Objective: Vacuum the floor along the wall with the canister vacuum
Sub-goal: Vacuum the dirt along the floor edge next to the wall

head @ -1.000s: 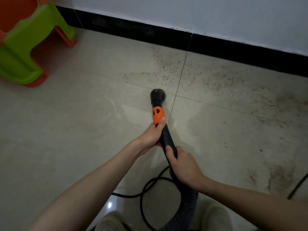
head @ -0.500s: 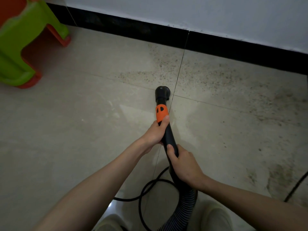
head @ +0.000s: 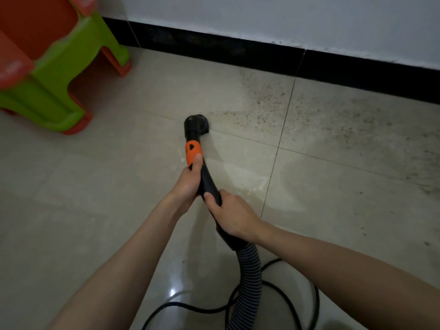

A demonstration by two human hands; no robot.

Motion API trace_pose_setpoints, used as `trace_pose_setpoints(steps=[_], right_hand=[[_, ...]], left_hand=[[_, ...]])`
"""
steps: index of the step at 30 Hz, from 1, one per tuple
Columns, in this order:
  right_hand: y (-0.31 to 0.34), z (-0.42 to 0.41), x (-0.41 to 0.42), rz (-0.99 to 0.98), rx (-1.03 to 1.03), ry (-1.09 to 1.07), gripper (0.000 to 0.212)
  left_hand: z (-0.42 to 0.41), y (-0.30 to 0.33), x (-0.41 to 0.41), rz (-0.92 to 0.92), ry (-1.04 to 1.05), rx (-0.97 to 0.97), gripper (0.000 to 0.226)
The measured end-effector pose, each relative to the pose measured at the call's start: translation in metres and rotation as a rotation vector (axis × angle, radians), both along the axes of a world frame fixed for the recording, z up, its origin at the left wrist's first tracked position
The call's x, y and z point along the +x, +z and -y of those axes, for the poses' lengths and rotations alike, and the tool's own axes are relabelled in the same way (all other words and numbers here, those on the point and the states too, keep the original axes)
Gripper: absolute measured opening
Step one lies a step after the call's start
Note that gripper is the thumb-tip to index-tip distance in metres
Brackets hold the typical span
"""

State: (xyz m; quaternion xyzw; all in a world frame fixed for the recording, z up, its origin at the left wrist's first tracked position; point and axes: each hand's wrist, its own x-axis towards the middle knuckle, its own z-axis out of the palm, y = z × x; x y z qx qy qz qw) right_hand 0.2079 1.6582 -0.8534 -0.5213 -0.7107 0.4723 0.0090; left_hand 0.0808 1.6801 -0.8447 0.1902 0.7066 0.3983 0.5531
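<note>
A black vacuum nozzle (head: 196,125) rests on the beige tile floor (head: 95,186), short of the wall's black baseboard (head: 238,55). Behind it comes an orange collar (head: 192,151), then a black curved handle (head: 209,184) and a ribbed hose (head: 248,270). My left hand (head: 188,184) grips the handle just behind the collar, thumb on the orange part. My right hand (head: 233,215) grips the handle lower down, near the hose. Dark specks of dirt (head: 273,108) lie on the tiles right of the nozzle, towards the wall. The canister is out of view.
Stacked green and orange plastic stools (head: 47,75) stand at the upper left near the wall. A black power cord (head: 295,279) loops on the floor at the bottom, beside the hose. The white wall (head: 285,20) runs across the top.
The nozzle has slid left, away from the tile joint and the speckled patch. The view has shifted so the stools appear larger and nearer.
</note>
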Motion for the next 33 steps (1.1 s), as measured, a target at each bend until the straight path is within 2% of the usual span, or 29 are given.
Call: trace_pose_setpoints(steps=[5,14,19,23,26,30,33], right_hand=[[-0.004,-0.016,-0.017,0.007,0.001,0.084,0.048],[0.005,-0.044,-0.048,-0.113,-0.045,0.055,0.048],[0.004,-0.04,-0.035,-0.263,-0.197,-0.058,0.051],[0.0,-0.029,-0.017,-0.345,-0.336,-0.068,0.04],[-0.001,-0.026,-0.018,-0.362,-0.247,-0.11,0.045],[-0.001,-0.023,-0.021,-0.356,-0.123,-0.221,0.039],[-0.005,-0.019,-0.012,-0.361,-0.098,-0.262,0.038]], left_hand=[[-0.009,-0.002,-0.019,-0.04,0.057,-0.017,0.056],[-0.039,0.007,-0.043,-0.046,0.135,-0.006,0.058],[-0.04,0.003,-0.041,-0.003,0.131,0.035,0.06],[-0.035,-0.002,-0.045,0.059,0.125,0.038,0.057],[-0.038,0.0,-0.044,0.064,0.132,0.047,0.051],[-0.047,0.002,-0.035,0.016,0.168,0.03,0.051],[-0.048,0.001,-0.022,0.067,0.165,0.012,0.055]])
